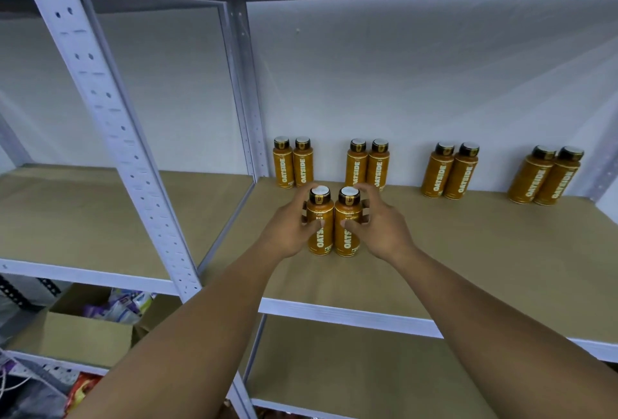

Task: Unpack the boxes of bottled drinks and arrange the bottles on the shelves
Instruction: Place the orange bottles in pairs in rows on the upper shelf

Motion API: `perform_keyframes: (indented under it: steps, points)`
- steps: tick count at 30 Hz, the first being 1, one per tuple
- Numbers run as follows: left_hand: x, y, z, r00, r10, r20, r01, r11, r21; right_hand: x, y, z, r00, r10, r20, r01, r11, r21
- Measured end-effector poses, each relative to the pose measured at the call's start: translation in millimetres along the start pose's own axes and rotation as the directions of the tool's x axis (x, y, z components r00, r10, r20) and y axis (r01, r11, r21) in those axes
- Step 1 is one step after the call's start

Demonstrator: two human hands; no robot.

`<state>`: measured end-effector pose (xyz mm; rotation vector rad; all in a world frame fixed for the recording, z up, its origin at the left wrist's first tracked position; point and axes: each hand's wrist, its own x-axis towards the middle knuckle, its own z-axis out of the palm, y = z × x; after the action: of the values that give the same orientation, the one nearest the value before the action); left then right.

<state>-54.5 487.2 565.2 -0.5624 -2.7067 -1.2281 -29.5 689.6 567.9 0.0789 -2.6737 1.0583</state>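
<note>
Amber, black-capped: left bottle (319, 213) and right bottle (347, 214), upright, touching side by side on the shelf (468, 251), toward its front left. Both forearms stretched forward from the bottom of the view, converging on the two.

Round the left bottle, the left hand (289, 226): thumb across the label front, fingers curled behind. Mirrored on the right bottle, the right hand (379, 226): thumb on the label, fingers bent round the far side, forefinger reaching past the cap. Hands close together, each clamped on its own bottle, thumbs nearly meeting across the seam between them.

Behind, along the white wall, four more pairs of the same bottles, well apart from one another: first pair (292, 164) by the rear upright, second pair (368, 166) just behind the right hand, third pair (449, 173), fourth pair (545, 178) near the right end.

To the left, a perforated grey post (100, 101) slanting across the view, with another bay beyond. Below left, an open cardboard box (87, 335) with packets inside. Under the forearms, a lower shelf (334, 368).
</note>
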Motion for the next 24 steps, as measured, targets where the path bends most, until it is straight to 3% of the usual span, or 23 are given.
perform_keyframes:
  steps: [24]
  points:
    - [74.1,-63.3,-24.8,1.0,0.019,0.0,-0.019,1.0,-0.014,82.1,-8.3,51.2,0.997,-0.045,-0.06,0.047,0.998,0.03]
